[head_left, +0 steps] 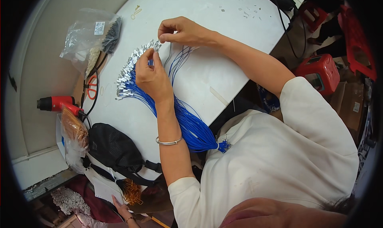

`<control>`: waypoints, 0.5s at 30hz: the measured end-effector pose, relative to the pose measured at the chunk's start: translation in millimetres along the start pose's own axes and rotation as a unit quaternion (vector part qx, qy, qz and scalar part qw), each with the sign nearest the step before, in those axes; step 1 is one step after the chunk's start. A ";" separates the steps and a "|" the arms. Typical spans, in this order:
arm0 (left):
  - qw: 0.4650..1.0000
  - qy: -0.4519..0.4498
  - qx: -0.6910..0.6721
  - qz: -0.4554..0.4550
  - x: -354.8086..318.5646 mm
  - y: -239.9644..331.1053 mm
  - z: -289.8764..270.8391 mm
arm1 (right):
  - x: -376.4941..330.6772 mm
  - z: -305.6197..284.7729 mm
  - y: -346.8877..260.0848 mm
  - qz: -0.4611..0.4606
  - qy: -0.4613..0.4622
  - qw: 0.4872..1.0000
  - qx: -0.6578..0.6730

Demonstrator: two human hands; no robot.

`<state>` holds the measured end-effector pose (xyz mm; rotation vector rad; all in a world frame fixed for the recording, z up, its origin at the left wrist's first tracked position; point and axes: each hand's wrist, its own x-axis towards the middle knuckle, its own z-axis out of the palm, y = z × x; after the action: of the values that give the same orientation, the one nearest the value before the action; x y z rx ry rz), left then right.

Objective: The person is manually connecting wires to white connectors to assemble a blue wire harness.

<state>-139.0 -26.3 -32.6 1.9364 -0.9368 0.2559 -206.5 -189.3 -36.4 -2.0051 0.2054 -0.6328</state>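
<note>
A thick bundle of blue wires (189, 126) lies across the table toward my body, tied near its lower end by a pale band (218, 146). White connectors (127, 74) fan out at the wires' far ends. My left hand (153, 76) rests over the fan, its thumb and fingers closed around a blue wire near the connectors. Just beyond and to the right, my right hand (181, 31) pinches at a connector end; what exactly sits between its fingertips is too small to make out. Several separate blue wires (178, 64) run below my right wrist.
At the left are a clear plastic bag (85, 36) with dark parts, orange-handled scissors (91, 87), a red heat gun (60, 104) and a black bag (113, 148). Another person's hand (123, 210) shows at lower left. Red stools (319, 72) stand off the table's right side.
</note>
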 end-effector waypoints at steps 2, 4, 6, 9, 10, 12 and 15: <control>0.999 -0.001 -0.034 -0.025 0.6 1.7 -1.6 | -0.7 2.0 -6.6 0.023 0.000 0.997 0.075; 0.992 -0.006 -0.102 -0.073 0.5 2.3 -3.1 | -4.3 7.5 -14.1 0.070 0.002 0.973 0.222; 0.986 -0.008 -0.137 -0.096 0.6 2.1 -3.6 | -6.5 11.5 -16.6 0.093 0.003 0.951 0.294; 0.978 -0.028 -0.179 -0.100 0.5 0.8 -3.0 | -6.9 20.4 -13.6 0.092 -0.002 0.947 0.307; 0.975 -0.035 -0.193 -0.102 0.2 0.7 -3.0 | -7.3 21.7 -12.8 0.092 -0.003 0.946 0.312; 0.972 -0.040 -0.199 -0.121 0.3 3.7 -5.2 | -8.4 20.9 -12.0 0.110 -0.006 0.943 0.314; 0.958 -0.054 -0.218 -0.178 1.4 9.9 -8.2 | -10.3 18.3 -11.3 0.165 -0.015 0.934 0.318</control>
<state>-143.4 -22.9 -20.9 1.6743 -0.6284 -0.2525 -207.2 -165.5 -37.2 -1.3140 0.2711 -0.3841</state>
